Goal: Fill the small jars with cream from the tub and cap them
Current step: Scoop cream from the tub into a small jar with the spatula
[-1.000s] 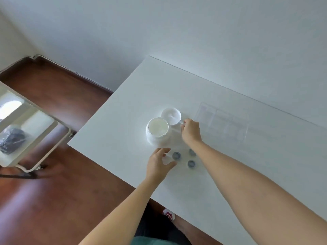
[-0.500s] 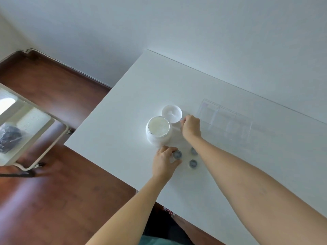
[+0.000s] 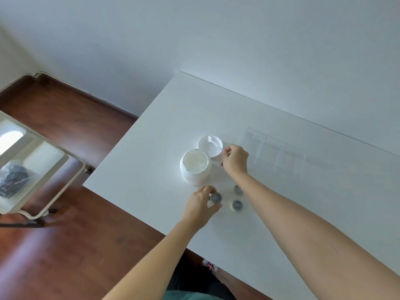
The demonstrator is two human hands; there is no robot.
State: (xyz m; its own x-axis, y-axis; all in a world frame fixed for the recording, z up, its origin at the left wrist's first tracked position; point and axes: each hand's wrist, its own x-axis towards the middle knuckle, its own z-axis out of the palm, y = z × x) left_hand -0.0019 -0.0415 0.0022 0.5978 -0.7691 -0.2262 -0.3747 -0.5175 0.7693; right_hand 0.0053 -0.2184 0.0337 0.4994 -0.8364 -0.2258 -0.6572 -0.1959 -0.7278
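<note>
The white cream tub (image 3: 195, 166) stands open on the white table (image 3: 151, 148), with its lid (image 3: 207, 148) lying upturned just behind it. My right hand (image 3: 234, 160) is at the lid's right edge, fingers pinched on a thin clear spatula (image 3: 213, 142) whose tip rests on the lid. Three small jars with grey-blue insides sit in front of the tub. My left hand (image 3: 201, 205) holds the nearest small jar (image 3: 216, 197) between thumb and fingers. The other two (image 3: 238, 189) (image 3: 237, 205) stand free to its right, partly beside my right forearm.
A clear plastic organiser tray (image 3: 279, 152) with dividers lies right of my right hand. The table's left edge runs close to the tub. A white cart (image 3: 32, 169) holding a dark bag stands on the wooden floor to the left.
My left hand has moved forward and closed its fingers around the nearest small jar. My right hand stays at the lid's edge.
</note>
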